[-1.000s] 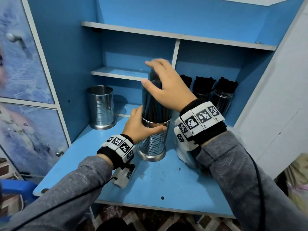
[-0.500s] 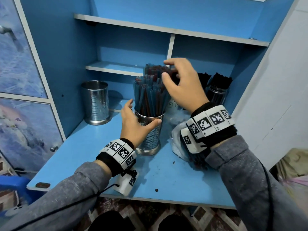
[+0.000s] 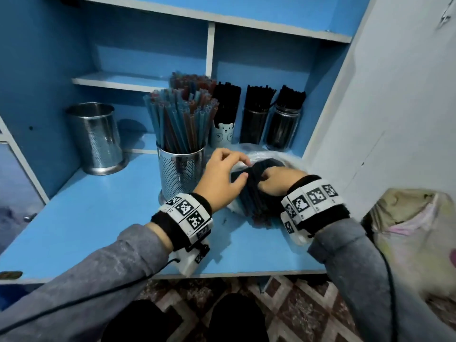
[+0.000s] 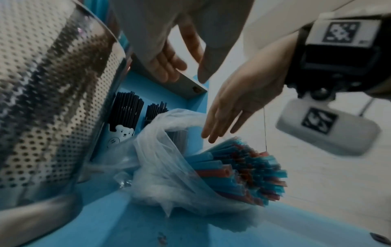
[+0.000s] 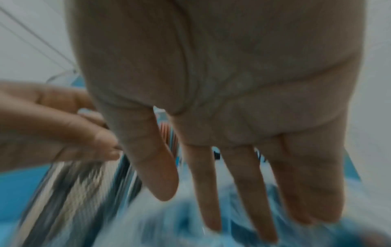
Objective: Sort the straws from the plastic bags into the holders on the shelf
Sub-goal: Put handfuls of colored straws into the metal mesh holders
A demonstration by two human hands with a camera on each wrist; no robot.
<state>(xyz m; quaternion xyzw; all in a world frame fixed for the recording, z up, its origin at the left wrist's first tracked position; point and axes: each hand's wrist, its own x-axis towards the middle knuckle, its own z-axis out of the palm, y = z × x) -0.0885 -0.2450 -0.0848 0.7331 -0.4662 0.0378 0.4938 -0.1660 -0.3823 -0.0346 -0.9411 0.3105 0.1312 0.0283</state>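
Both hands reach over a plastic bag (image 4: pixel 160 160) of blue and red straws (image 4: pixel 243 175): right hand (image 3: pixel 276 180) fingers (image 5: pixel 249 192) straight and released, left hand (image 3: pixel 219 180) fingers loosely curled, grasping nothing.

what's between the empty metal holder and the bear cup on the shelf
The metal holder full of blue and red straws stands between the empty metal holder and the bear cup, clearest in the head view.

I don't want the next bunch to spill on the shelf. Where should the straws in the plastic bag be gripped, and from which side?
Judging by its pose, grip the straws around the bundle's middle, from above. They lie on their side, loose ends fanned out of the plastic bag; a hand wrapped round the middle should keep them together, while pinching the ends would likely scatter them.
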